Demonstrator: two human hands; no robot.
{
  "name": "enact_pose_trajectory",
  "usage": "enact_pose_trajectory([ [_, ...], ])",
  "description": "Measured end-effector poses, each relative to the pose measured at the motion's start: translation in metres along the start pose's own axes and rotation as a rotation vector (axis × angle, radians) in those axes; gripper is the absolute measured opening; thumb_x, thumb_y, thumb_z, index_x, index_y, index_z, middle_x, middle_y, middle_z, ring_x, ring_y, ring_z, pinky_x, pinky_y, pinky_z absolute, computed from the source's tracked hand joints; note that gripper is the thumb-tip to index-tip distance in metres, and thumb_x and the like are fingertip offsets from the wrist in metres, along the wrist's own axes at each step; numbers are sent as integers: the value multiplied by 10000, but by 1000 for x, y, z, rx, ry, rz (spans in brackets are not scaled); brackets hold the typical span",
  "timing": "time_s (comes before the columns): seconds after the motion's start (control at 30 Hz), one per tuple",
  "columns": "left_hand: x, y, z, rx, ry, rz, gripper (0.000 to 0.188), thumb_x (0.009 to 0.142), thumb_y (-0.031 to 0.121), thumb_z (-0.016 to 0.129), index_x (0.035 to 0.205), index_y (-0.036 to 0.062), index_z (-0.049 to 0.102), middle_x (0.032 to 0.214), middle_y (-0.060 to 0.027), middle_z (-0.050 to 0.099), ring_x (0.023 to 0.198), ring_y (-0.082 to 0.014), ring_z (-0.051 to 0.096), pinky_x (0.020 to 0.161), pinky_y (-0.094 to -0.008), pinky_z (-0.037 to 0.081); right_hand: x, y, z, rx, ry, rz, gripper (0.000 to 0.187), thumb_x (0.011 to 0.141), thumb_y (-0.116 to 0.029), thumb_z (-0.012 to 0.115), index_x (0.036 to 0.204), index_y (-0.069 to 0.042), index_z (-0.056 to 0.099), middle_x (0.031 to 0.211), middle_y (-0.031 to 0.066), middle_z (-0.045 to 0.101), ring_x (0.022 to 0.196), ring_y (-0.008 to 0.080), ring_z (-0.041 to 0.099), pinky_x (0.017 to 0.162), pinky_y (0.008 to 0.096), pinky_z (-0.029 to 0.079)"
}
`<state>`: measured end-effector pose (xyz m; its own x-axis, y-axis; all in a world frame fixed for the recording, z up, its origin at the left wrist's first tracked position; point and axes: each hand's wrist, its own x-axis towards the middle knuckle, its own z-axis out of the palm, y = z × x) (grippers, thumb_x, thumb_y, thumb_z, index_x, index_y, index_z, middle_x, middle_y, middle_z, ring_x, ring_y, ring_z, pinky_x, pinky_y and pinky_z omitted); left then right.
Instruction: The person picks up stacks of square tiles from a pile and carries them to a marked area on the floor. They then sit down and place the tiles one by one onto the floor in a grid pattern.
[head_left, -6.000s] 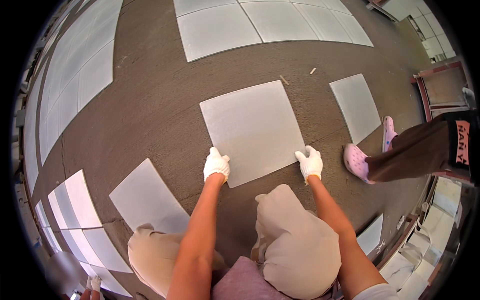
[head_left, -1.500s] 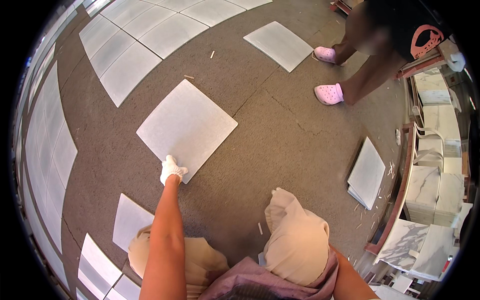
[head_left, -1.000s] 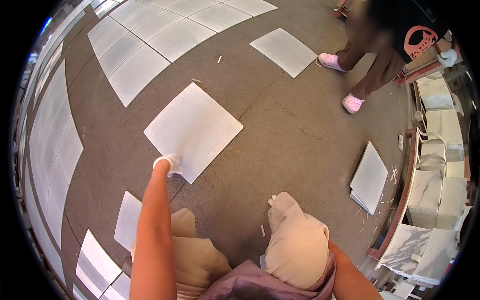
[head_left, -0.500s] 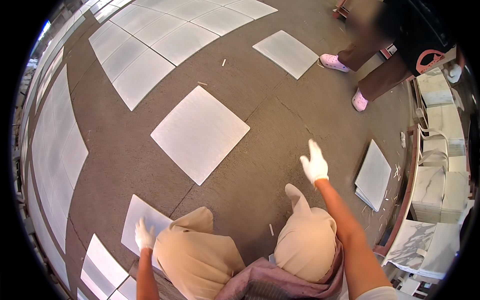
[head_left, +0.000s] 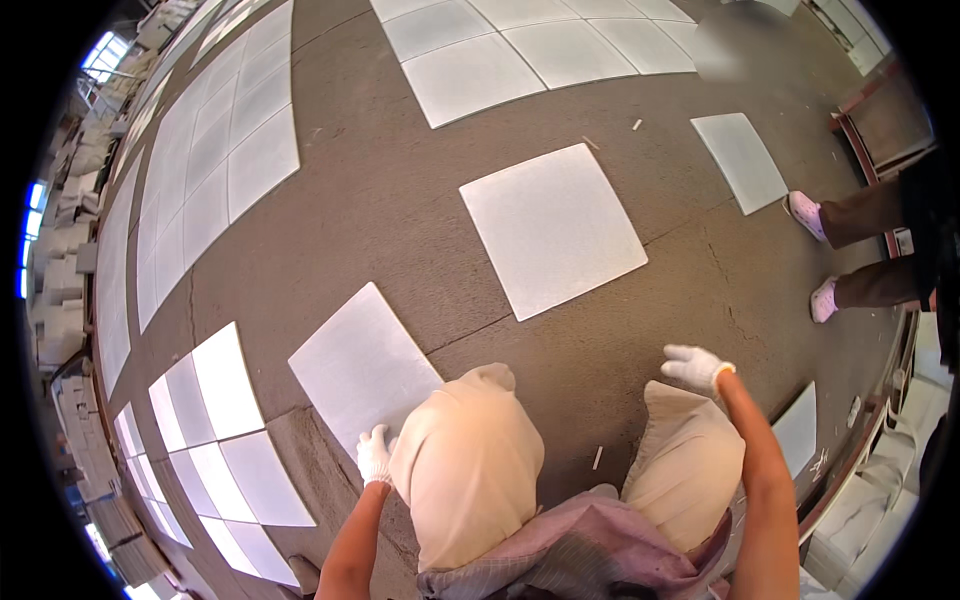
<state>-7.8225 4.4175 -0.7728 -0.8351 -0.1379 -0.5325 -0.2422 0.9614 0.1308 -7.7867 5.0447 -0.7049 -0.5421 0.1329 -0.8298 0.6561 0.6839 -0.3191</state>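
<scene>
My left hand (head_left: pixel 375 455), in a white knit glove, is at the near edge of a light grey square tile (head_left: pixel 362 360) beside my left knee. Its fingers are spread and seem to rest on the tile; my knee hides the tile's near right part. My right hand (head_left: pixel 697 367), gloved in white too, hovers empty past my right knee with the fingers stretched out to the left. Ahead of me a second square tile (head_left: pixel 553 230) lies flat by itself on the brown floor.
Rows of laid tiles (head_left: pixel 530 50) cover the floor at the far side, with more groups at the left (head_left: pixel 215 140). A person in pink clogs (head_left: pixel 806 215) stands at the right, near a lone tile (head_left: pixel 740 160). More tile (head_left: pixel 797 430) lies beyond my right arm.
The view has swung left, so floor and tiles sit farther right in the picture. My left hand has come to the tile's near edge; my right hand has drawn back toward my knee.
</scene>
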Motion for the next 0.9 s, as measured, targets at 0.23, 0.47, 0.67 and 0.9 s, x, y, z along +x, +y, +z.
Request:
enact_pose_trajectory([
  [0.23, 6, -31, -5, -145, 238, -390, 574, 803, 282, 681, 1303, 78, 486, 1262, -213, 505, 1141, -384, 520, 956, -452, 444, -5, -192, -66, -246, -49, -179, 640, 900, -370, 545, 1445, -77, 381, 1448, 176, 431, 1322, 321, 430, 1098, 370, 338],
  [0.47, 29, -51, 18, -519, 253, -555, 797, 752, 311, 690, 1407, -7, 366, 1369, -272, 429, 1237, -398, 463, 1033, -429, 393, 99, -228, 135, 238, -297, -474, 592, 920, -406, 559, 1377, -42, 458, 1337, 161, 543, 1230, 278, 515, 1059, 352, 371],
  [0.67, 45, -71, 12, -617, 247, -637, 756, 739, 354, 684, 1293, -118, 477, 1279, -289, 535, 1169, -371, 542, 1012, -404, 410, 102, -242, 264, 616, -368, -187, 544, 918, -381, 569, 1329, -36, 482, 1276, 144, 558, 1171, 254, 528, 1011, 341, 391],
  [0.9, 55, -92, 25, -711, 278, -708, 717, 756, 394, 682, 1234, -118, 530, 1198, -269, 599, 1119, -347, 581, 992, -391, 425, 40, -189, 268, 772, -274, -34, 488, 915, -352, 582, 1274, -28, 511, 1205, 124, 576, 1102, 226, 545, 955, 328, 414],
])
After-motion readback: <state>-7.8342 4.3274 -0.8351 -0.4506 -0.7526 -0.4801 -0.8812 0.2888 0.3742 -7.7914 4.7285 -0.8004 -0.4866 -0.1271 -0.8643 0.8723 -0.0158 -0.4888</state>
